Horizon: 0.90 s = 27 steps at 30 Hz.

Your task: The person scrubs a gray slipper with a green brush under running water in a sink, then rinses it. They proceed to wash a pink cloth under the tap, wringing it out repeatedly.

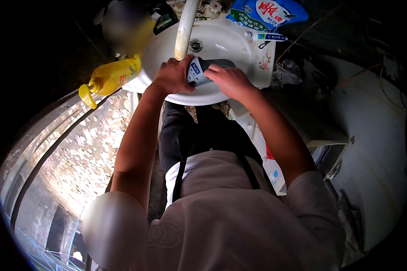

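Note:
Both my hands are over a white washbasin (169,37), around what looks like a grey slipper (196,73) with a pale, perforated upper and a blue label. My left hand (173,76) grips its left end, just below the mouth of a worn white tap (186,34). At its right side, my right hand (231,81) has its fingers bent against the near edge. Whether those fingers grip it or only press on it is hard to see. Behind the slipper, the metal drain (196,45) shows in the bowl. No running water is plain to see.
A yellow pump bottle (113,76) lies left of the basin, by a bright window (84,142). On the back rim are a dark packet (162,17) and a blue detergent bag (271,13). A toothpaste tube (268,36) lies on the right rim, near crumpled plastic (286,73).

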Tool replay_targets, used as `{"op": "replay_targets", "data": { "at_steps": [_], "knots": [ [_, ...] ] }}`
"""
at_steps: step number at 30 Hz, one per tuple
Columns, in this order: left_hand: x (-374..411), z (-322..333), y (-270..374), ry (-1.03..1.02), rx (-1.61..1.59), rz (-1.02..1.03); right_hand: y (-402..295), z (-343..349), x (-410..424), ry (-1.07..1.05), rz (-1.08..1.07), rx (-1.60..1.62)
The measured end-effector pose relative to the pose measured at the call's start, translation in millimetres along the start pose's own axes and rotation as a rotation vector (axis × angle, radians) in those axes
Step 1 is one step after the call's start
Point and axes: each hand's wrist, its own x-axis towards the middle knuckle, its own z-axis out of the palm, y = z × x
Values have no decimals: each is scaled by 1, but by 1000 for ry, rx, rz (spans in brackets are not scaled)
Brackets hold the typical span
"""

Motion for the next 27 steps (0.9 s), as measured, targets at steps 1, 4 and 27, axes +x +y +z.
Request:
{"op": "replay_targets", "data": {
  "at_steps": [1,4,27],
  "knots": [
    [-4,3,-3,42,56,-52,4,3,-5,0,32,-43],
    [-19,5,-12,161,132,-165,22,11,-25,10,141,-139],
    [-53,63,29,337,352,-485,-14,59,-6,-164,546,-46]
  ]
}}
